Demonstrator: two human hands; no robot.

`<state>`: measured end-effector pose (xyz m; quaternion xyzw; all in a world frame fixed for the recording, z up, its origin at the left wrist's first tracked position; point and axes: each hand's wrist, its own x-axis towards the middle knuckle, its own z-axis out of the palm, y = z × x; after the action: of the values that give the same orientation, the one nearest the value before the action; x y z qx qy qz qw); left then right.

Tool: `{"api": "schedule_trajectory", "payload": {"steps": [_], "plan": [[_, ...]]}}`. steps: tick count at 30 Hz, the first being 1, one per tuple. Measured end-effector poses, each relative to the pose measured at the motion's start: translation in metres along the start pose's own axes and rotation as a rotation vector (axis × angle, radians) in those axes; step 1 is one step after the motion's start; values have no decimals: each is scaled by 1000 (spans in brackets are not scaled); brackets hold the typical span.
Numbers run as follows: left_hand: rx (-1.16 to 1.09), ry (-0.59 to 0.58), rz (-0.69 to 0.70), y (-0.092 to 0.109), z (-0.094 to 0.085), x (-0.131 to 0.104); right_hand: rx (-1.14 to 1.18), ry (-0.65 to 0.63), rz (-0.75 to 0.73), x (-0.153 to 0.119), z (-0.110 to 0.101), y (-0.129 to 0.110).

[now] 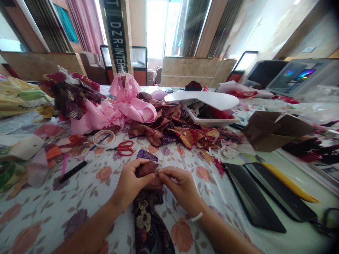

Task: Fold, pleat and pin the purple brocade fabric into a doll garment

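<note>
My left hand (132,178) is wrapped round a bunched piece of shiny reddish-brown fabric (148,168) over the middle of the table. At the fabric's right edge, my right hand (180,182) pinches with thumb and fingertips; anything small between them cannot be made out. Below the hands hangs a dark patterned cloth (144,225) with a gold lace motif, seemingly joined to the brown fabric. A purple patterned card or case (147,155) lies just beyond my left hand. Red-handled scissors (125,148) lie further back on the left.
A floral tablecloth (103,201) covers the table. Behind are a pink doll-sized dress (124,88), heaped brown fabric (169,114) and a white tray (212,121) with a tilted lid. A tape roll (104,138) and black strip (73,171) lie left; black flat cases (254,197) lie right.
</note>
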<state>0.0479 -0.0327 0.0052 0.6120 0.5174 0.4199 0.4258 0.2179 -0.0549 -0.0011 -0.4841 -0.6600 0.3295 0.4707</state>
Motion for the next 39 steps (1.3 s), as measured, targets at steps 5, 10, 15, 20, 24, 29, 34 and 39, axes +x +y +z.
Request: {"api": "schedule_trajectory", "payload": {"steps": [5, 10, 15, 20, 24, 29, 34, 39], "plan": [[26, 10, 8, 0, 1, 0, -17, -8, -23, -2, 2, 1], [29, 36, -5, 0, 4, -2, -3, -1, 27, -2, 4, -1], [-28, 29, -27, 1, 4, -2, 70, 14, 121, -2, 4, -3], [-81, 0, -37, -1, 4, -2, 204, 16, 223, -2, 5, 0], [-149, -38, -51, -4, 3, -1, 240, 20, 242, 0, 5, 0], [-211, -66, -94, -4, 2, -1, 140, 48, 184, -1, 3, -1], [-306, -87, -158, -3, 3, 0, -14, 62, 19, -2, 3, 0], [-341, -91, -175, -5, 2, 0, -31, 73, -27, -3, 3, 0]]}}
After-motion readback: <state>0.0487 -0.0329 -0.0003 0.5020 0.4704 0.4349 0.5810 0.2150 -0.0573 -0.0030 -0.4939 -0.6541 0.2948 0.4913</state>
